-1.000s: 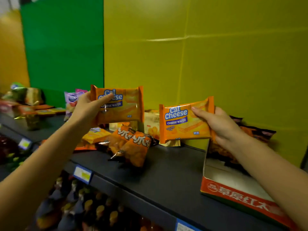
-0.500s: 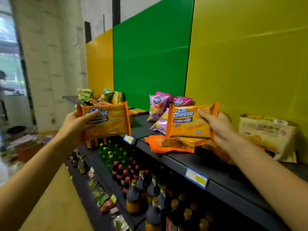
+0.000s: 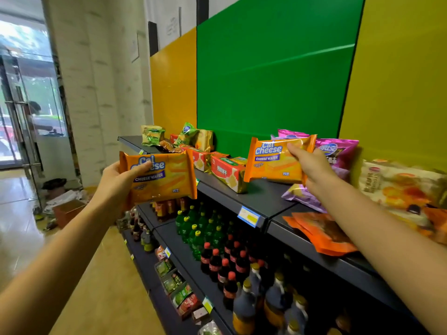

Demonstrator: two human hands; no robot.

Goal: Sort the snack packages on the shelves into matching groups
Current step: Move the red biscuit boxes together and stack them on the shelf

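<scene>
Top shelf [image 3: 256, 199] carries mixed snack bags: purple packets [image 3: 338, 153] toward its right end, red-and-gold packs [image 3: 227, 174] mid-shelf, green bags [image 3: 186, 135] at the far left end. Left hand [image 3: 116, 184], fingers closed, grips one orange Cal Cheese wafer pack [image 3: 167, 177] out past the shelf's front edge. Right hand [image 3: 312, 165] pinches a matching pack [image 3: 273, 160] above the shelf surface; both packs face-on, label upright.

Both arms outstretched, left hand [image 3: 118, 182] and right hand [image 3: 312, 165] each clamped closed, thumbs in front
</scene>
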